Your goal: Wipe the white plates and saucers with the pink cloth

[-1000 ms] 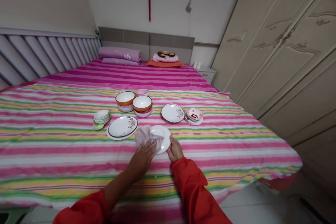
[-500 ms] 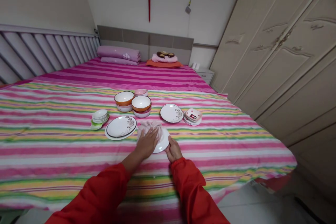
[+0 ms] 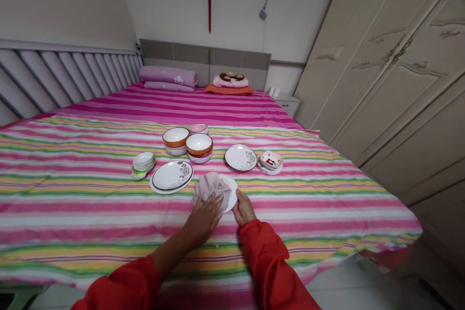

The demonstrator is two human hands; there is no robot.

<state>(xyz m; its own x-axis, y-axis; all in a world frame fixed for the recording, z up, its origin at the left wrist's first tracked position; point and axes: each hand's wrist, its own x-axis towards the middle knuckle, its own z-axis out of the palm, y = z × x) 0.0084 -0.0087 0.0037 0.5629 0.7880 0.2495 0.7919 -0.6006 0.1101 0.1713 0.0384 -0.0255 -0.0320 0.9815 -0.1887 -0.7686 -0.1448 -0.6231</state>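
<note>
A small white plate (image 3: 231, 192) is held just above the striped cloth, its rim pinched at the right edge by my right hand (image 3: 243, 208). My left hand (image 3: 206, 215) presses a crumpled pale pink cloth (image 3: 211, 188) onto the plate's face, which hides the plate's left half. To the left of the cloth lie two stacked plates (image 3: 172, 176), the upper one dark-rimmed with a flower print. Another flowered plate (image 3: 240, 157) rests beyond my right hand. Beside it sits a square patterned dish (image 3: 271, 159) on top of white plates (image 3: 268, 171).
Orange-and-white bowls (image 3: 199, 144) and a pink bowl (image 3: 198, 129) stand at the middle. Small white bowls (image 3: 143, 159) are stacked on a green dish (image 3: 138, 173) at left. All lie on a striped bedsheet (image 3: 90, 213). A wardrobe (image 3: 392, 72) stands along the right.
My left hand has slid slightly down toward me with the cloth across the plate, and its arm has shifted lower. My right hand keeps its grip. The whole view has shifted slightly.
</note>
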